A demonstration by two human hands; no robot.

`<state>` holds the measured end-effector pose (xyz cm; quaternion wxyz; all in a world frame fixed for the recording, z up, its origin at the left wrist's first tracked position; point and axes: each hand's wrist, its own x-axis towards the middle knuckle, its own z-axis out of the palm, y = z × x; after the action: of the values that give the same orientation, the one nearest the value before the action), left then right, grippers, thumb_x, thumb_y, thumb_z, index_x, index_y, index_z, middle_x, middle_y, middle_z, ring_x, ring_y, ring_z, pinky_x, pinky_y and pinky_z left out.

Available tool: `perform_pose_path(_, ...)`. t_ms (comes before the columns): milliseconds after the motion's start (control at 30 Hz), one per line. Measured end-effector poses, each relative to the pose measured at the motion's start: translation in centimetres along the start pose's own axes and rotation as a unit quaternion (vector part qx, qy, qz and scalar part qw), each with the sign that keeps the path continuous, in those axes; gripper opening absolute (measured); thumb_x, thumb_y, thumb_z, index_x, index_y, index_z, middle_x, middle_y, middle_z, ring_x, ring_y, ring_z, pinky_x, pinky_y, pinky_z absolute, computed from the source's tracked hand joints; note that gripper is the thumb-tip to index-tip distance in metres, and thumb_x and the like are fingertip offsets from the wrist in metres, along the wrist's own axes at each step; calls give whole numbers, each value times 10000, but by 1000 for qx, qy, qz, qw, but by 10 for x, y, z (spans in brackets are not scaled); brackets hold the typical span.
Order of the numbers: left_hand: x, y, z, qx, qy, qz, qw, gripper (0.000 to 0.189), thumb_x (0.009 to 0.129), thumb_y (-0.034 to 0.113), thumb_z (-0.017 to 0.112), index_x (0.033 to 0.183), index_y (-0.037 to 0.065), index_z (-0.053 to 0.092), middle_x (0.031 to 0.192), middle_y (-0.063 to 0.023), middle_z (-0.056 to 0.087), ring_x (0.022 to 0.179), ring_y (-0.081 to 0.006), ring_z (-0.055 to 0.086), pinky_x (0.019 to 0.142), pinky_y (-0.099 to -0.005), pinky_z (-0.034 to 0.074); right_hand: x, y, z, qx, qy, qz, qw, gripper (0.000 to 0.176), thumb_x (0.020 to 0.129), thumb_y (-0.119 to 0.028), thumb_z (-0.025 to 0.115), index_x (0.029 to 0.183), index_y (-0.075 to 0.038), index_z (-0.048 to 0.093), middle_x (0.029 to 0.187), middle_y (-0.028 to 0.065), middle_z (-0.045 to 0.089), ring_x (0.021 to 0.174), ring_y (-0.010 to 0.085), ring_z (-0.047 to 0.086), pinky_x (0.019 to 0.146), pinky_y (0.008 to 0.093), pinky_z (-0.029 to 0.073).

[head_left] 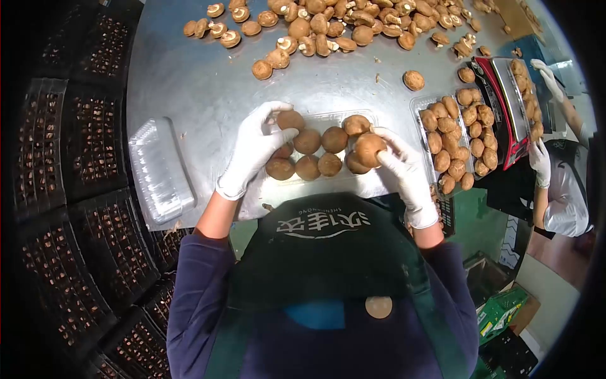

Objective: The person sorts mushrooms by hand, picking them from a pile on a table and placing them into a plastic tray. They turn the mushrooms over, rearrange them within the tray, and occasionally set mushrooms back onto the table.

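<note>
A clear plastic tray point(315, 118) lies on the metal table before me, holding several brown mushrooms point(307, 141) in rows. My left hand point(257, 140), in a white glove, curls its thumb and fingers around a mushroom point(290, 120) at the tray's upper left corner. On the other side, my gloved right hand point(404, 165) pinches a larger mushroom point(370, 150) above the tray's right end. That mushroom partly covers another one beneath it. The tray's lower edge is hard to make out.
Loose mushrooms point(363, 31) are heaped along the table's far side. Stacked empty clear trays point(161, 170) lie at left. Filled trays point(447, 142) stand at right beside a red scale point(499, 101), where a co-worker's gloved hands point(541, 161) hold another tray. Black crates point(98, 136) line the left.
</note>
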<state>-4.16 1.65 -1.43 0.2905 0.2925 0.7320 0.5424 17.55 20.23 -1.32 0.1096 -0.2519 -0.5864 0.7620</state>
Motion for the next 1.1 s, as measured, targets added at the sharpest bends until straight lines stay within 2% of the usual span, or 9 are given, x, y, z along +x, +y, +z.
perform_pose_path(167, -8, -25, -2, 233, 20, 29, 972, 398, 763, 30, 726, 1148, 54, 629, 1203, -107, 575, 1005, -219, 627, 849, -313, 519, 2, 14, 28, 48, -36, 66, 996, 492, 834, 3, 681, 1304, -41, 542, 1192, 54, 621, 1045, 162, 609, 876, 282, 502)
perform_pose_path(267, -10, -28, -5, 290, 21, 109, 951, 393, 771, 54, 717, 1153, 64, 627, 1178, -111, 601, 1051, -251, 605, 882, -339, 507, 0, 19, 36, -284, 11, -65, 956, 521, 768, -44, 738, 1259, -65, 566, 1152, 90, 625, 1028, 223, 626, 827, 304, 515)
perform_pose_path(367, -10, -20, -4, 288, 7, 88, 954, 394, 782, 80, 702, 1167, 76, 621, 1146, -113, 625, 1086, -284, 581, 918, -364, 482, 1, 8, 39, -545, 37, -254, 798, 583, 682, -160, 792, 1224, -79, 595, 1055, 104, 618, 927, 280, 590, 799, 373, 493)
perform_pose_path(667, -8, -19, 1, 313, -8, 169, 935, 382, 792, 84, 678, 1167, 57, 607, 1128, -121, 640, 1055, -325, 585, 924, -389, 469, 6, -6, 14, -621, -2, -200, 758, 517, 762, -194, 734, 1249, -85, 603, 1099, 114, 585, 1020, 296, 538, 860, 415, 439)
perform_pose_path(733, -9, -21, 1, 307, -13, 172, 936, 405, 796, 84, 677, 1192, 55, 595, 1129, -129, 636, 1056, -325, 586, 920, -388, 470, 32, -24, 0, -525, 106, -287, 794, 482, 799, -204, 707, 1255, -92, 596, 1146, 124, 580, 1049, 311, 537, 873, 425, 436)
perform_pose_path(867, -9, -24, -2, 304, -9, 127, 944, 478, 808, 129, 674, 1264, 59, 547, 1115, -155, 622, 1026, -347, 582, 892, -417, 475, 129, 6, -80, -693, 309, -235, 607, 475, 818, -267, 700, 1251, -105, 591, 1126, 159, 610, 1042, 332, 569, 858, 445, 464)
perform_pose_path(933, -12, -22, -4, 303, 6, 124, 945, 463, 806, 124, 676, 1247, 56, 555, 1102, -154, 622, 1026, -349, 581, 892, -416, 473, 148, -8, -86, -745, 199, -10, 637, 474, 807, -278, 715, 1236, -112, 601, 1060, 154, 643, 976, 331, 610, 844, 456, 480)
perform_pose_path(1000, -15, -23, -8, 303, 20, 133, 943, 451, 806, 125, 674, 1236, 52, 559, 1098, -155, 621, 1026, -349, 580, 892, -415, 471, 153, -1, -87, -758, 204, -90, 613, 499, 783, -299, 743, 1223, -106, 609, 989, 137, 661, 916, 328, 635, 822, 451, 494)
perform_pose_path(1100, -19, -21, -9, 289, 41, 131, 947, 427, 805, 125, 669, 1213, 47, 568, 1094, -155, 621, 1029, -348, 579, 895, -413, 467, 126, -24, -38, -394, 143, -171, 892, 489, 773, -227, 739, 1216, -65, 610, 1091, 145, 667, 1018, 268, 643, 888, 368, 494)
